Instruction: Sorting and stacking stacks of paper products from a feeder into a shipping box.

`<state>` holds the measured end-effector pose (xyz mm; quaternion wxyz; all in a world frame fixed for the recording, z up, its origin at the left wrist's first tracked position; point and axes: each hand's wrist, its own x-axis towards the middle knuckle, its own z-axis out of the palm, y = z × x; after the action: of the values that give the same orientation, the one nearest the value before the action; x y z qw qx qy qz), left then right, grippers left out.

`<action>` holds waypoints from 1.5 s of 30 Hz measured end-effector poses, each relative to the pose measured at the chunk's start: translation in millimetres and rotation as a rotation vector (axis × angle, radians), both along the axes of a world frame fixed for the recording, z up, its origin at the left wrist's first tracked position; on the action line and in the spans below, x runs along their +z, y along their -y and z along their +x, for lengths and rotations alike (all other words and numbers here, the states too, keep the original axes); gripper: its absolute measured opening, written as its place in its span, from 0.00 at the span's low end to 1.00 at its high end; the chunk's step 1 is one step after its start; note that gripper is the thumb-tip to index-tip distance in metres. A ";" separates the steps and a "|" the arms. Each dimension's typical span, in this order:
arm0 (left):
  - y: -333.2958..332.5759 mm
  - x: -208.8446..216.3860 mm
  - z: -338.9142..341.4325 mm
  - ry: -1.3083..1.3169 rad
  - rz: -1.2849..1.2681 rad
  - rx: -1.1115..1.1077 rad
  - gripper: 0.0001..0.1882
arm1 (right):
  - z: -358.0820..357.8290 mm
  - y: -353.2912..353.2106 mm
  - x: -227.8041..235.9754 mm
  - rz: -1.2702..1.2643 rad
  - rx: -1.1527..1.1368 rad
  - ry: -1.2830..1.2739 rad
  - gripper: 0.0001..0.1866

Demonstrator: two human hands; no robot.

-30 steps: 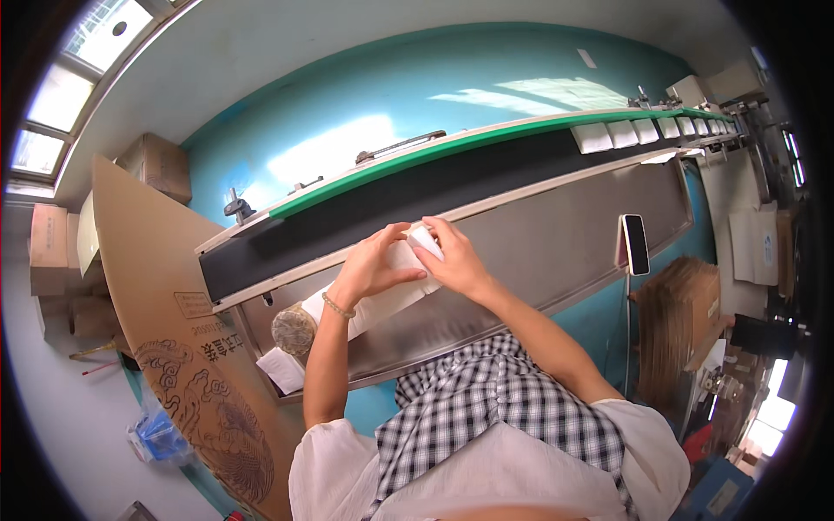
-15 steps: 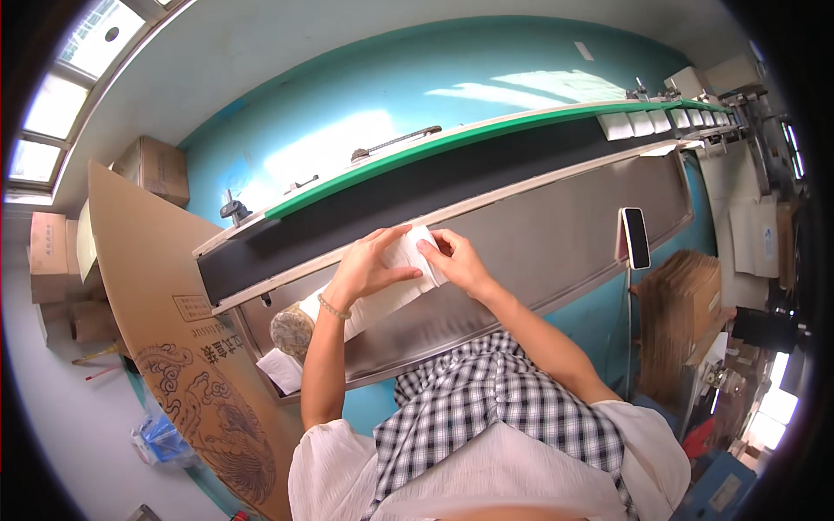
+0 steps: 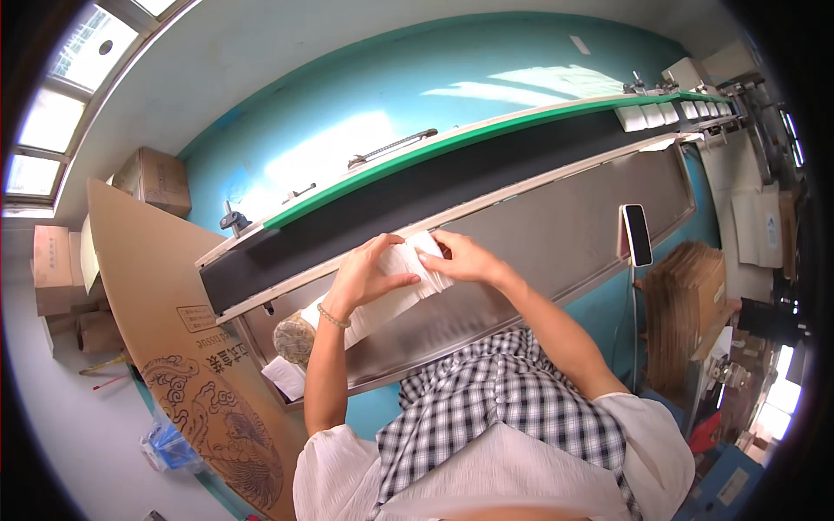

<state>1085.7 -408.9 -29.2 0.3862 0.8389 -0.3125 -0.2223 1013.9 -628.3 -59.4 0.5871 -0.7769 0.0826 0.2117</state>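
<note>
A row of white folded tissues (image 3: 375, 314) lies on the metal worktop, in front of my body. My left hand (image 3: 375, 273) curves over the row, thumb and fingers gripping its sides near the right end. My right hand (image 3: 459, 258) holds the end stack of tissues (image 3: 425, 252), its thumb pressed on the top; the fingertips behind are partly hidden. At the row's left end, beside my left forearm, rests a round, mottled, stone-like block (image 3: 294, 339). A separate small white tissue stack (image 3: 284, 379) lies by the worktop's left corner.
Beyond the worktop (image 3: 556, 227) runs a dark conveyor belt (image 3: 417, 193) with a green rail, white packs (image 3: 632, 118) at its far right. A large cardboard sheet (image 3: 139, 269) stands at left. At right are a phone (image 3: 638, 235) on a stand and stacked cardboard (image 3: 686, 313).
My right hand has shifted slightly, and the end stack of tissues looks a little more fanned. The white packs on the belt have moved a little to the right.
</note>
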 end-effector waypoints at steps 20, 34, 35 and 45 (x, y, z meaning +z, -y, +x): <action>-3.4 -2.0 3.1 -0.048 0.055 -0.019 0.39 | -31.1 -22.3 -25.7 -0.003 -0.291 0.169 0.18; -20.0 3.7 -2.7 -0.060 0.103 -0.031 0.48 | -21.3 -32.5 -19.2 0.288 -0.308 -0.090 0.20; -20.9 2.7 -3.4 -0.053 0.073 -0.026 0.48 | -20.1 -34.5 -17.7 0.344 -0.335 -0.080 0.20; -21.9 -1.8 -1.9 -0.038 0.021 -0.045 0.49 | -10.3 -40.7 -18.6 0.149 -0.251 0.049 0.20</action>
<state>1083.9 -387.0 -31.0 0.3783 0.8312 -0.3215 -0.2503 1003.6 -587.6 -78.0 0.6667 -0.7199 0.1488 0.1233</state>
